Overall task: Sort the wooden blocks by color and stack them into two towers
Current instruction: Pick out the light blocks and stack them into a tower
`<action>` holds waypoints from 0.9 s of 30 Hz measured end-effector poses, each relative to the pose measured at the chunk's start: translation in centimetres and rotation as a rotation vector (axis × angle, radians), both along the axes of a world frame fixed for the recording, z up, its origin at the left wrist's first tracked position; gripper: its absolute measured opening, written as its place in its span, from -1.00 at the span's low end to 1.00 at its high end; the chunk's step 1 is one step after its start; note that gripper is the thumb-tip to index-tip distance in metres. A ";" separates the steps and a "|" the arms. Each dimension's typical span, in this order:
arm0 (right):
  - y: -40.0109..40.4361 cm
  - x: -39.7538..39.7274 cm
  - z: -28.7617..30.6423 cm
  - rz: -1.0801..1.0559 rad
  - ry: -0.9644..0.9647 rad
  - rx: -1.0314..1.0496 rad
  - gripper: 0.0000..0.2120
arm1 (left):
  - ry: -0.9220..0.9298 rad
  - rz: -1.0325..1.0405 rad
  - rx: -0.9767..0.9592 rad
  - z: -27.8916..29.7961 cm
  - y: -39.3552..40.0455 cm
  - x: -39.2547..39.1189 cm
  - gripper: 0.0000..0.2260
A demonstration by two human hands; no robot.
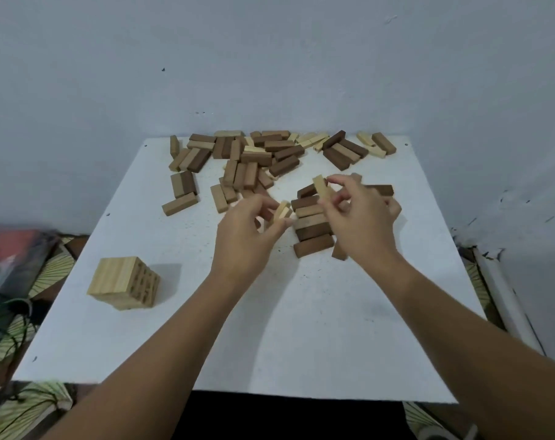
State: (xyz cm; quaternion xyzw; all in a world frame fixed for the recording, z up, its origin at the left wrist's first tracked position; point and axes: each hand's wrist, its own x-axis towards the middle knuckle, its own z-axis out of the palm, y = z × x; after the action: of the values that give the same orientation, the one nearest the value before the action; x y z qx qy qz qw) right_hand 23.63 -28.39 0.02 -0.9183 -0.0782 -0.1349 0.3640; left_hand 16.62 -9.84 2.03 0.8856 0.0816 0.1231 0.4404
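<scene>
Sorting under way: left hand [247, 230] pinching a pale block [281, 211] just left of the dark heap [311, 223], right hand [362, 214] curled round another pale block [323, 187] lifted over that heap. Judged mid-pick, pulling light pieces out of the mixed scatter [257, 157] at the far edge of the table [301, 344]. Next, probably: carrying both across to the pale tower [123, 282] near left and laying them square on top, crosswise, without nudging it.

No readable text, labels, brands, numbers or signs anywhere: none on blocks [271, 154], none on table [301, 312], none on wall [269, 58]. Clutter on floor beyond table's left edge too blurred to read.
</scene>
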 end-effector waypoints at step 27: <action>-0.1 -13.5 -4.2 0.298 0.134 -0.128 -0.54 | 0.000 0.049 0.291 -6.5 0.7 -10.8 -0.74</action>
State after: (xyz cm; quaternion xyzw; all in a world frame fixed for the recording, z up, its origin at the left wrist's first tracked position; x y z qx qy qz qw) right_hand 10.17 -28.46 -4.17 -0.9246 -0.1977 -0.0127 0.3253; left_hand 5.79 -9.15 -4.43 0.9378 0.0843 0.1444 0.3041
